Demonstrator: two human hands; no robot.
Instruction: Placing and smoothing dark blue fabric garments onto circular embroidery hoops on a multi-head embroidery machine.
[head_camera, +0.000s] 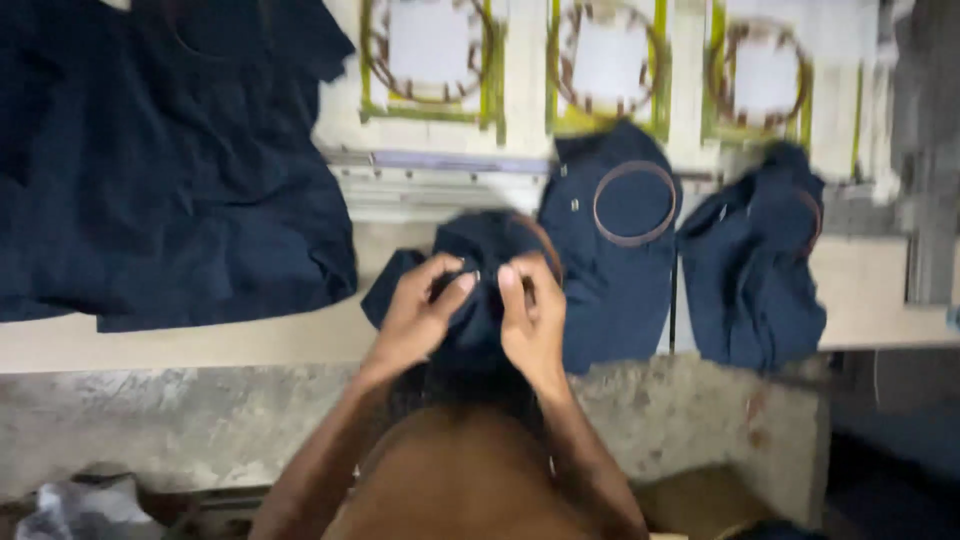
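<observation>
Pale work surface (200, 345) at twelve o'clock carries two hooped navy garments (already framed), while left hand (415, 320) and right hand (535, 320) fingers pinch an unhooped dark navy cloth piece (480, 255).

Both hands (475, 315) are pinching matt navy cloth garment (480, 270) — soft, creased; the surface (180, 345) is looking smooth, pale — the floor (160, 420) rough concrete.

bare table strip (200, 345) left, hooped garments (620, 250) crowding right
</observation>
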